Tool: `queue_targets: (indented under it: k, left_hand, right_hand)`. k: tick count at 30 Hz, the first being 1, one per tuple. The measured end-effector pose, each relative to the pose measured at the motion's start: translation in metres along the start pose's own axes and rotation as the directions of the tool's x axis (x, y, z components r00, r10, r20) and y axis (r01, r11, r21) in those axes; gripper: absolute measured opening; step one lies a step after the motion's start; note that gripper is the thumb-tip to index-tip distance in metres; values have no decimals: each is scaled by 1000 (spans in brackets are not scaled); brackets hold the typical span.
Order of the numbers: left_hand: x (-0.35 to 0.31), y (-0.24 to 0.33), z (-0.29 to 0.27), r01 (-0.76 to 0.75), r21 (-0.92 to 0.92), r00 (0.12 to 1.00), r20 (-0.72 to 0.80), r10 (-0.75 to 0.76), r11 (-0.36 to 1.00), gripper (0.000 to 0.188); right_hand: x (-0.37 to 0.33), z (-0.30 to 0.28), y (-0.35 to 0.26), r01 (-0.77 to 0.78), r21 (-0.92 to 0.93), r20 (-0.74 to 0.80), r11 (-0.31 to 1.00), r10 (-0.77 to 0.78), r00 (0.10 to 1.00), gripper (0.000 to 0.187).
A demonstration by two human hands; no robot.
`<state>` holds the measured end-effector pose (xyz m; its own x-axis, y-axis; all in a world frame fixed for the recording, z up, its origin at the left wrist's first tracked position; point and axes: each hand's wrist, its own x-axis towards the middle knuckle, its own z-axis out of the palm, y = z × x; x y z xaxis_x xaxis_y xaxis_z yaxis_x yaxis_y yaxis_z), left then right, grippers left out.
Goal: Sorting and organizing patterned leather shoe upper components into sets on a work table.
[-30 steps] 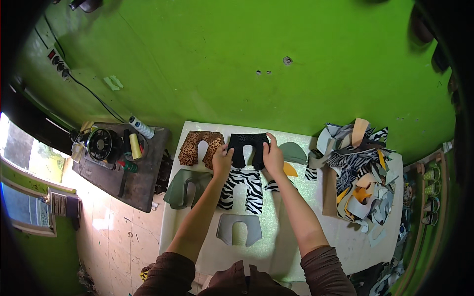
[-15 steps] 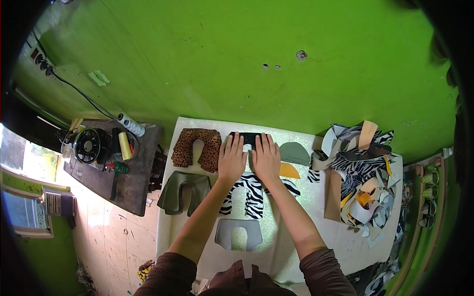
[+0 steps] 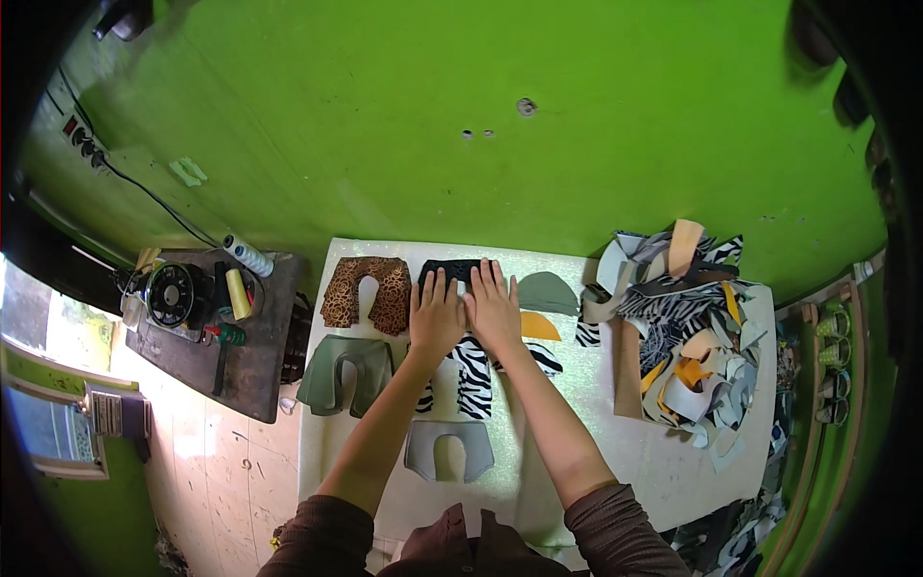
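Four U-shaped cutouts [image 3: 389,304] already set out; pressing black cutout [image 3: 452,266] with left hand [image 3: 437,315] and right hand [image 3: 494,315], fingers extended, grasping nothing; straightening perhaps left.

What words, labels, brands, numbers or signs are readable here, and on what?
None can be read.
Black piece under the left hand and right hand: no lettering visible.
Spotted piece, striped piece: pattern only.
White thread cone: any marks too small to read.
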<state>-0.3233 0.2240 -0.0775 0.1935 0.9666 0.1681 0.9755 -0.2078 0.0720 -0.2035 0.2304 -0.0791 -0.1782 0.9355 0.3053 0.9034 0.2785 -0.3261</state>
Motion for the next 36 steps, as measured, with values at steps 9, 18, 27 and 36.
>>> queue_targets:
  k: [9,18,27,36]
  left_hand:
    - [-103,79,-25,-126,-262,990,-91,105,957,41]
    - [-152,153,-27,-152,-398,988,-61,139,905,35]
    - [-167,237,-49,-165,-481,986,-102,131,861,29]
    - [-126,306,-72,-458,-421,876,-365,316,783,32]
  right_hand:
    - [-122,-55,12,-63,191,-9,980,66,998,37]
    - [-210,-104,48,-59,283,-97,957,90,991,30]
    - [-254,-186,89,-13,408,-206,913,106,973,28]
    - [-265,-241,146,71,384,-296,921,49,954,21]
